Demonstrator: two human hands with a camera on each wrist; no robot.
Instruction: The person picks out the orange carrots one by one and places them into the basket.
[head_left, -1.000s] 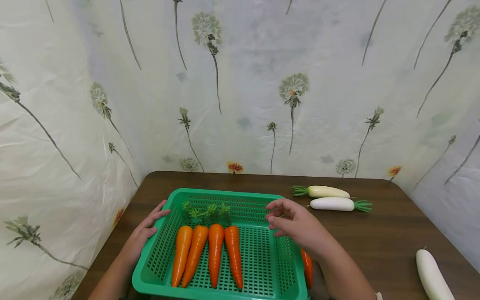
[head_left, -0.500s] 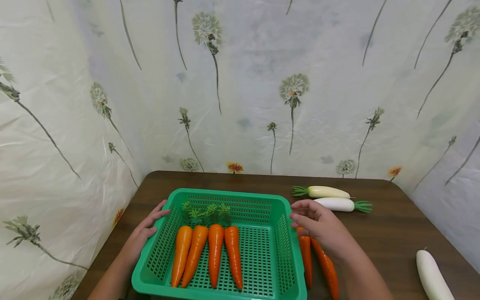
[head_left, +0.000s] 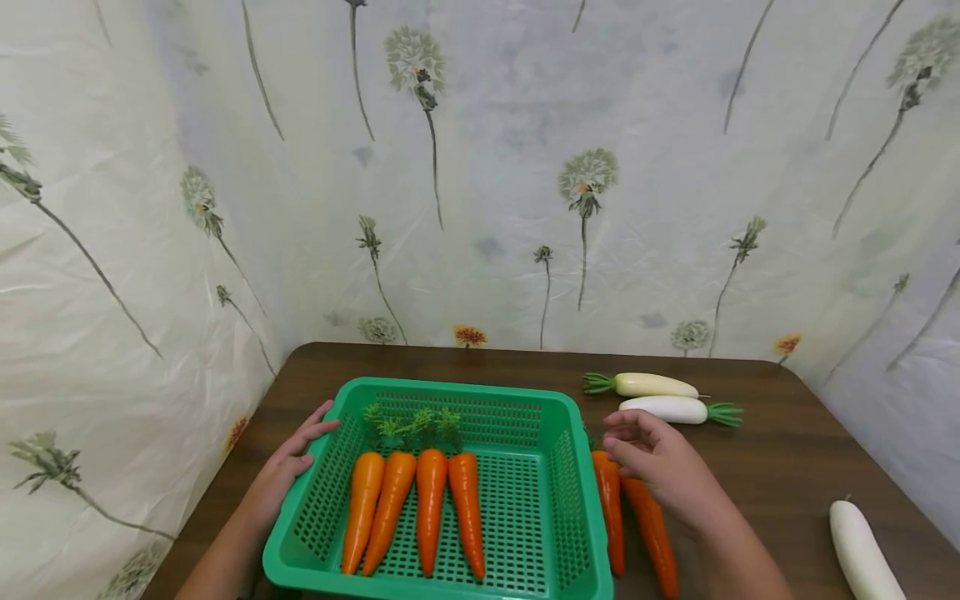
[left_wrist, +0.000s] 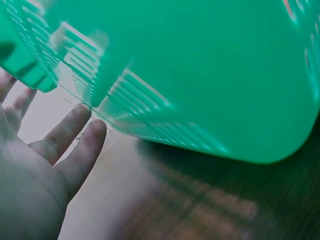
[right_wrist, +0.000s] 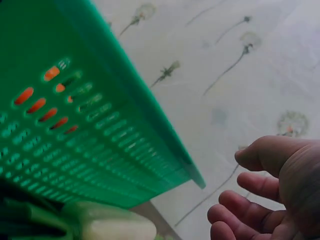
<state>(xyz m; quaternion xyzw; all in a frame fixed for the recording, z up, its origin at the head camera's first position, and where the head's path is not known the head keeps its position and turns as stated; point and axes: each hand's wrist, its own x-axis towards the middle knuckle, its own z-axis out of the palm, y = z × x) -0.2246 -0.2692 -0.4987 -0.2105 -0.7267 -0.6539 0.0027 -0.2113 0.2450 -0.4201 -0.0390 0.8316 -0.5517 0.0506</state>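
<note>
With the relaxed left hand (head_left: 285, 468) touching the basket (head_left: 457, 387) near the left edge of the tabletop (head_left: 757, 483), the empty right hand (head_left: 654, 454) should take a carrot (head_left: 612, 521) outside by its thick end.

2 bare arms (head_left: 738, 542) reach forward. The left hand (head_left: 283, 471) spreads its fingers (left_wrist: 86, 150); the right hand (head_left: 656, 458) bends its fingers loosely.

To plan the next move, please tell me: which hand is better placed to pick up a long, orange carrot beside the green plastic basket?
Probably the right hand: it holds nothing and is close to the carrots outside the basket. The left hand touches the basket's opposite side, farther from them.
</note>
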